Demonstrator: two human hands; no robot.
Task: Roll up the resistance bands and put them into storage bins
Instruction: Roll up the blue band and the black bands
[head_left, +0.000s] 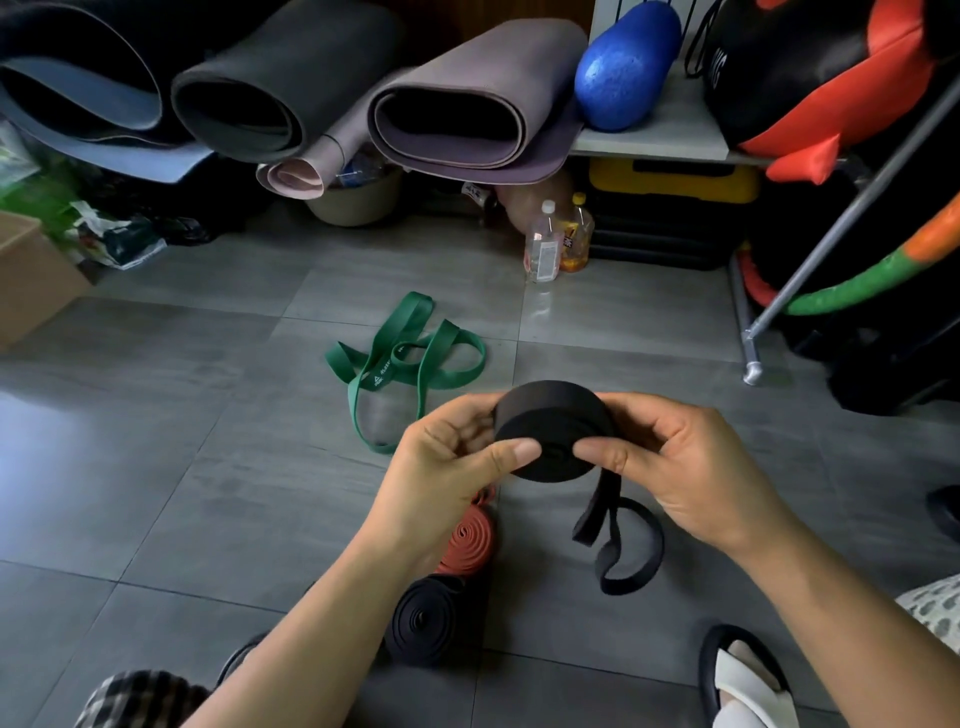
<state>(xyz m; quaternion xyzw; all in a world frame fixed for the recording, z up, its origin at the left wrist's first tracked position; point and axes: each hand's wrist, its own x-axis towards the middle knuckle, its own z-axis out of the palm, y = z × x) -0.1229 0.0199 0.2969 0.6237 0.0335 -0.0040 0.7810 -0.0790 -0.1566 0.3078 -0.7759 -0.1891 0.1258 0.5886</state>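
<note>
Head view. Nearest, right: one foot in a sandal (748, 680) on the tiled floor (156, 467).

Near centre, below the left forearm: a finished black roll (423, 621), and just beyond it a red roll (467, 540). They lie side by side and look parked within reach, awaiting a bin.

Above these, both hands hold a black coil (553, 415) off the floor. The left hand (441, 460) grips it with fingers curled behind the rim and thumb pressed on the near face. The right hand (691, 462) mirrors this from the right. Judgement: thumbs on the face stop the turns from telescoping or springing loose.

From under the right thumb the unrolled tail (618, 545) drops to the floor and ends in a slack loop. Rolling of this band is therefore mostly done, not finished.

Farther, centre: the green band (410, 364) lies tangled and flat, not yet rolled.

Far: two bottles (545, 244) stand together, and rolled mats (467, 104) are stacked above.

Far left is a cardboard box (31, 275); cannot tell whether it is the storage bin.
</note>
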